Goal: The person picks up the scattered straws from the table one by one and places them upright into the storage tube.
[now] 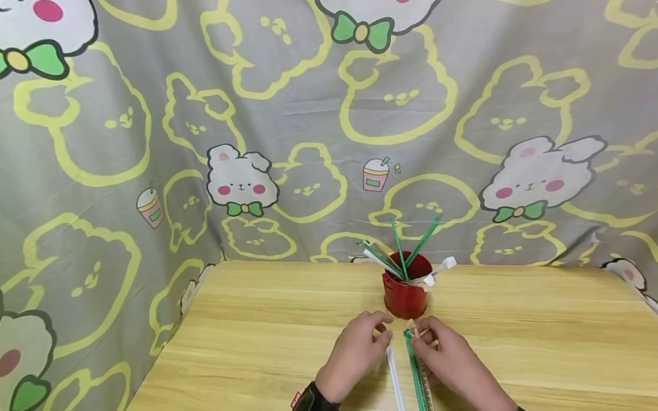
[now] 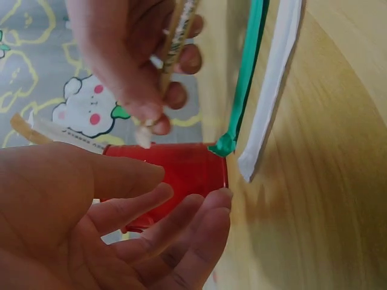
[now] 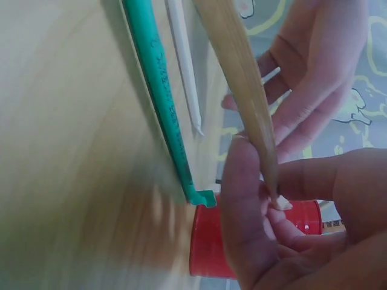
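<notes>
My right hand point(image 1: 449, 353) pinches the end of a long brown paper-wrapped straw point(image 3: 239, 66) between thumb and fingers; the wrapper bears small print. A pale twisted tip point(image 2: 144, 135) pokes out past those fingertips. My left hand point(image 1: 356, 350) is held just to the left, fingers loosely bent, with nothing in its grasp. Below the hands, a green wrapped straw point(image 3: 162, 90) with a bent end and a white wrapped straw point(image 2: 273, 84) lie on the table. Just beyond both hands stands a red bucket point(image 1: 405, 301).
Several green, white and brown wrapped straws point(image 1: 420, 243) lean out of the bucket at different angles. The wooden table point(image 1: 267, 316) runs back to a grey patterned curtain point(image 1: 304, 121) hanging behind and at the left.
</notes>
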`<act>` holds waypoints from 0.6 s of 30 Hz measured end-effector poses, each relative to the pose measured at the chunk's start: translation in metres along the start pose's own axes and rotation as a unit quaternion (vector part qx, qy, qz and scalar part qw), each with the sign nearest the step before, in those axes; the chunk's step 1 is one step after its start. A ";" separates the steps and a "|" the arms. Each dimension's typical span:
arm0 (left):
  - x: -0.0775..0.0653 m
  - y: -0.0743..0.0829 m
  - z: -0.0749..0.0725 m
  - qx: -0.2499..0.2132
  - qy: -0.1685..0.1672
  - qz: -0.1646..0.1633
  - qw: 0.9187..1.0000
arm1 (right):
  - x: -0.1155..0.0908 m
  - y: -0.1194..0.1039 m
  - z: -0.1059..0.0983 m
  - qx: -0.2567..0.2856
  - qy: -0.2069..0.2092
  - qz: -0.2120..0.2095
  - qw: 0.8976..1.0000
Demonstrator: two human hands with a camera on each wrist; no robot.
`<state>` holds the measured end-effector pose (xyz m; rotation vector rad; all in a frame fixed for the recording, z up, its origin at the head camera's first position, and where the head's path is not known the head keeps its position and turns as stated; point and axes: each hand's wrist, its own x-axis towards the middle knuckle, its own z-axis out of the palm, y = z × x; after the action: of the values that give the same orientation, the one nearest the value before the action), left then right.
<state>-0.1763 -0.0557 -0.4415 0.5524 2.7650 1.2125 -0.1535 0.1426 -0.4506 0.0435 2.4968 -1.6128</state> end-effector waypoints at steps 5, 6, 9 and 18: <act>-0.002 -0.003 0.004 0.023 -0.012 -0.007 1.000 | -0.001 -0.004 -0.007 0.023 0.012 -0.017 1.000; -0.003 -0.003 0.005 0.026 -0.014 -0.008 1.000 | 0.000 -0.005 -0.008 0.026 0.019 -0.021 0.999; -0.004 -0.004 0.008 0.029 -0.020 -0.016 0.999 | 0.000 -0.009 -0.013 0.036 0.037 -0.044 0.998; -0.007 -0.005 0.013 0.057 -0.044 -0.058 0.996 | -0.008 -0.029 -0.025 0.081 0.153 -0.219 0.960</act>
<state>-0.1684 -0.0523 -0.4545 0.4355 2.7606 0.9870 -0.1519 0.1539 -0.4127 -0.2823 2.7362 -2.1269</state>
